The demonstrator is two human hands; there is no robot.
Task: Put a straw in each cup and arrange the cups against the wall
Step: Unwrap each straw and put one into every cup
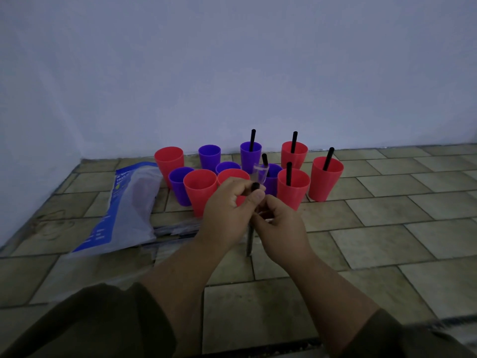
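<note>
Several red and purple cups stand in a cluster on the tiled floor near the wall. Black straws stick out of the purple cup (pixel 250 155), the red cup (pixel 294 152), the red cup (pixel 326 177), the red cup (pixel 293 187) and a purple cup (pixel 271 178). The red cup (pixel 169 158), purple cup (pixel 209 156) and red cup (pixel 200 189) hold no straw. In front of them my left hand (pixel 227 205) pinches the top of a black straw (pixel 249 241) in a clear wrapper (pixel 259 173). My right hand (pixel 277 223) grips the wrapper lower down.
A blue and clear plastic bag (pixel 126 208) lies on the floor to the left of the cups. More clear wrapping (pixel 175 232) lies beside it. The pale wall (pixel 258 73) rises right behind the cups, with a corner at the left.
</note>
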